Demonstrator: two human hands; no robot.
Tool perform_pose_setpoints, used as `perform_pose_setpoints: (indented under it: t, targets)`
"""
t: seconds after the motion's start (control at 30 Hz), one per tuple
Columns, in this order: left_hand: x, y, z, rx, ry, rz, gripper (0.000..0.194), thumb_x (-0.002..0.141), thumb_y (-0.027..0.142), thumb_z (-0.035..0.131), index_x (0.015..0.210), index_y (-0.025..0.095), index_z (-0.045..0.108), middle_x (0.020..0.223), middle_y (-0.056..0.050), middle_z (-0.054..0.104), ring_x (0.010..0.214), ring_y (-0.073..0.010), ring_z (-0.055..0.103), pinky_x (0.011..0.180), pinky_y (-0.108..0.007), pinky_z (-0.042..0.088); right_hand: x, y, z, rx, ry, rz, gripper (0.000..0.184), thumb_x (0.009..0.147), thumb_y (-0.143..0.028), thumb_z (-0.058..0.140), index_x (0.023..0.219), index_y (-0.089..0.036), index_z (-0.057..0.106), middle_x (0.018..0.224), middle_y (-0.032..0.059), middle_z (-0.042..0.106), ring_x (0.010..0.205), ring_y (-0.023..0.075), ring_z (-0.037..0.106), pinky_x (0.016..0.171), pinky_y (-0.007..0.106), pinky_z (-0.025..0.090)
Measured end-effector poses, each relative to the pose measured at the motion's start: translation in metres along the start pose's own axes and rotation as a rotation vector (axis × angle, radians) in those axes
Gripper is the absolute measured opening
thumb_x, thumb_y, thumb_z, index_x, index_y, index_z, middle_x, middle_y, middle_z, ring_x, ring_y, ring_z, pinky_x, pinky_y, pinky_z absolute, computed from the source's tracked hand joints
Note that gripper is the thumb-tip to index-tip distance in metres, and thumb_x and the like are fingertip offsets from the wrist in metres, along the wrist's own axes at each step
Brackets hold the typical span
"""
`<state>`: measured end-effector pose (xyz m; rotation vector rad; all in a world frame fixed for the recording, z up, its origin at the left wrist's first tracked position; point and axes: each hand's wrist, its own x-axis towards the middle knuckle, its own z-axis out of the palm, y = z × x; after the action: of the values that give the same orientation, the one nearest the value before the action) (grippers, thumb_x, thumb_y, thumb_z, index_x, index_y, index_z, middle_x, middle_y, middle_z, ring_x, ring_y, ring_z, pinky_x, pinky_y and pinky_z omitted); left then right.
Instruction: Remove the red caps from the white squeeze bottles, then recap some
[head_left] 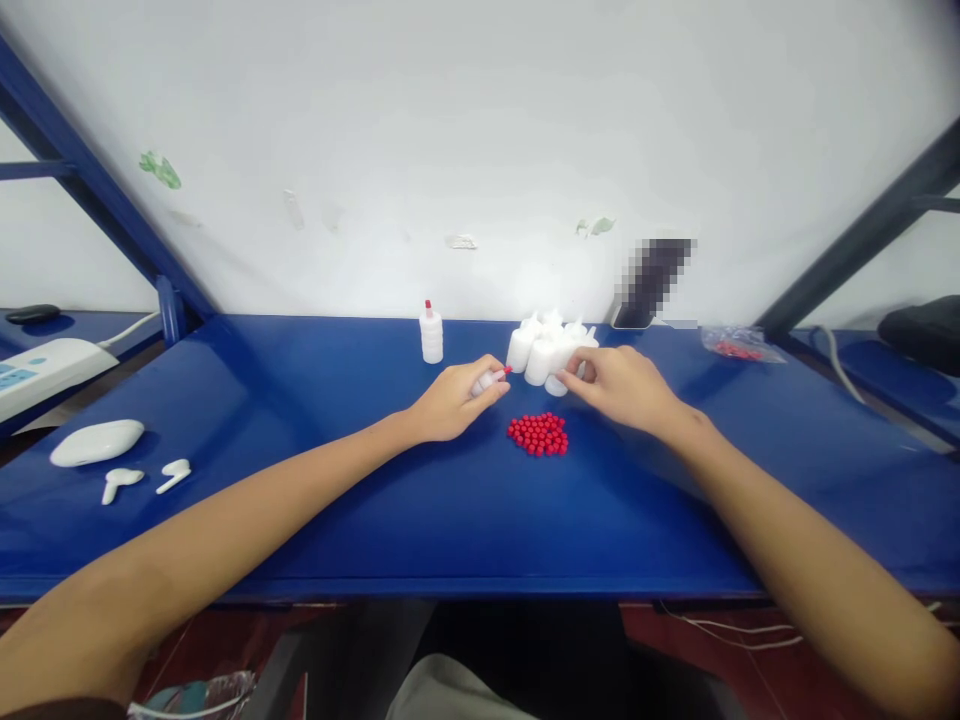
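A small white squeeze bottle (pixel 486 382) with a red tip cap lies in my left hand (pixel 448 402), its fingers wrapped round it and its nozzle pointing right. My right hand (pixel 626 385) is at the right front of a cluster of white bottles (pixel 541 358); its thumb and fingers close on one white bottle (pixel 556 385), partly hidden by them. The nozzles I can make out in the cluster are bare white. Between and below the hands, a pile of small red caps (pixel 538 434) is spread on the table. Behind my left hand stands a red-capped bottle (pixel 431 336), upright.
The blue table (pixel 450 530) meets a white wall behind. A dark phone (pixel 651 285), partly pixelated, leans there. At right lies a clear bag (pixel 739 346) with red pieces. Two earbuds (pixel 175 475), their case (pixel 97 442) and a power strip (pixel 52 372) are at left.
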<state>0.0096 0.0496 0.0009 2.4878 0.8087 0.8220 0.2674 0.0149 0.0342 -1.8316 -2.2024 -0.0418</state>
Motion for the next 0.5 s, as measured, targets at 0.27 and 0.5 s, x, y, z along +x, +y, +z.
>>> perform_pose_setpoints:
  t: [0.27,0.5]
  targets:
    - [-0.011,0.002,0.007,0.376,0.068,0.298,0.023,0.096,0.037,0.046,0.100,0.018,0.058,0.083,-0.001,0.067,0.067,-0.0126,0.061,0.057,-0.022,0.038,-0.018,-0.038,-0.003,0.362,-0.049,-0.443,0.032,0.095,-0.049,0.052,0.097,-0.019,0.062,0.084,0.0024,0.066,0.069,0.0143,0.056,0.064,0.026,0.037]
    - [-0.011,0.002,0.005,0.478,0.128,0.492,0.021,0.098,0.032,0.044,0.093,0.018,0.059,0.074,0.001,0.060,0.057,-0.0094,0.054,0.051,-0.023,0.035,-0.022,-0.052,-0.002,0.415,-0.117,-0.519,0.032,0.103,-0.039,0.037,0.085,-0.019,0.053,0.080,0.0013,0.059,0.069,0.0134,0.050,0.065,0.027,0.036]
